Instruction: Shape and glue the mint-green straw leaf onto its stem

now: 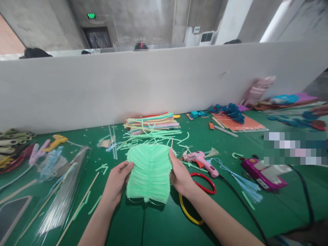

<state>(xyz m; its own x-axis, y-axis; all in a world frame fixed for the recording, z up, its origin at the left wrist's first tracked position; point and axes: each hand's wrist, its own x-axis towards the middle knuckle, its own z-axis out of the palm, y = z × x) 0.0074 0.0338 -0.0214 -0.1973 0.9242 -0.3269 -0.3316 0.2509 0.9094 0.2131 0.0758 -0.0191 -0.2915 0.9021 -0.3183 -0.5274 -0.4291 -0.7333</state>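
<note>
Green counter (pixel 159 225): stack of colored straws (pixel 151 122) far center, pink glue gun (pixel 201 160) right, yellow glue gun (pixel 56 140) left, red scissors (pixel 205 182) near right.

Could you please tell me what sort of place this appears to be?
Probably a shared craft workshop: a green table strewn with coloured straws, a pink glue gun, and both hands holding a green straw leaf, behind a white partition.

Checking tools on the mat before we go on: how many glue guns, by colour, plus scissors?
Pink glue gun: 1
Yellow glue gun: 1
Scissors, one red and one yellow handle loop: 1
Total: 3
Both hands, left and right, hold the green straw leaf.
</note>
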